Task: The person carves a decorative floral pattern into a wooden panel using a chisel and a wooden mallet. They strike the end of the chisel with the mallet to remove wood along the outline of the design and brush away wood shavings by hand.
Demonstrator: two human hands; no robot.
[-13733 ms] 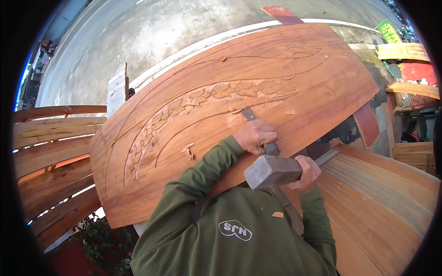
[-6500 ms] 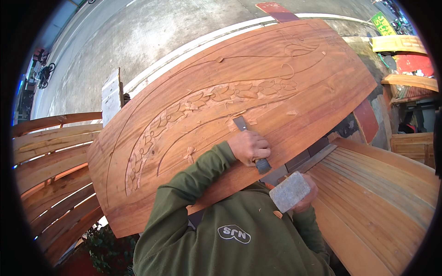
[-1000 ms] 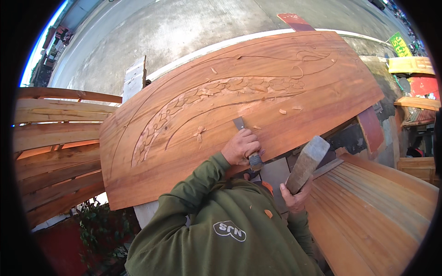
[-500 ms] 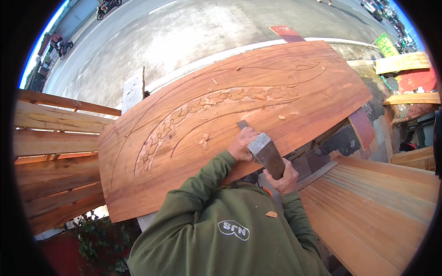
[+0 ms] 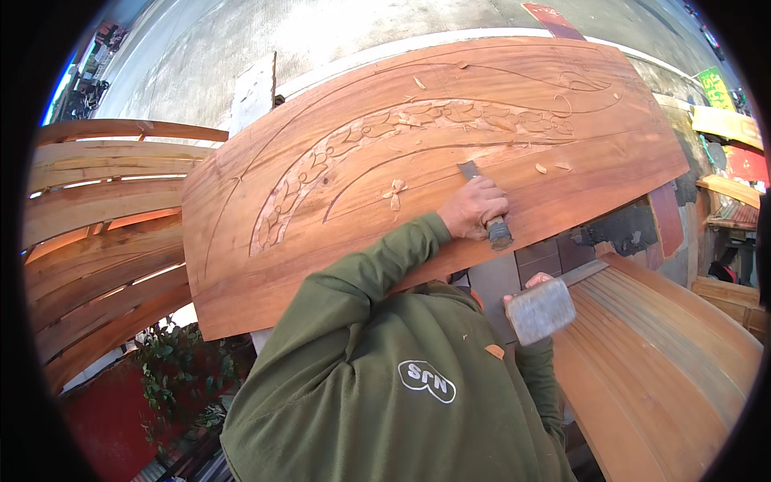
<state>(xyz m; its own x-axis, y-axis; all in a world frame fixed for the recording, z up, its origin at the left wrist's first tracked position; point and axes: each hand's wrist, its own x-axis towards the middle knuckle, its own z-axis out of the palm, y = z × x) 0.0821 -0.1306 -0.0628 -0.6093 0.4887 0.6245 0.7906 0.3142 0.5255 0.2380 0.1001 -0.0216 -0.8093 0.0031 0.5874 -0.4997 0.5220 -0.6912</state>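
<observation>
My left hand (image 5: 475, 210) is wrapped round a chisel (image 5: 499, 233), whose flat blade points away and rests on a reddish-brown wooden panel (image 5: 594, 173). The blade's tip lies just below a carved curved line. Beyond it, an arched band of leafy scrollwork (image 5: 381, 127) is cut into the panel. Closer to my body, my right hand (image 5: 536, 281) grips a block-headed mallet (image 5: 542, 311) with a worn grey face, held apart from the chisel's butt. The mallet hides most of that hand. Curled wood shavings (image 5: 395, 193) lie scattered over the panel.
Long planks (image 5: 104, 205) are racked at the left. On the right, a grooved wooden panel (image 5: 650, 345) slopes close to my right arm. A leafy plant (image 5: 169, 361) stands lower left. Pavement (image 5: 321, 48) runs beyond the panel, and a wood chip (image 5: 495, 351) sits on my shirt.
The mallet has swung back from the chisel's butt, down and right towards my body. My left hand still holds the chisel on the panel. The whole view has shifted slightly.
</observation>
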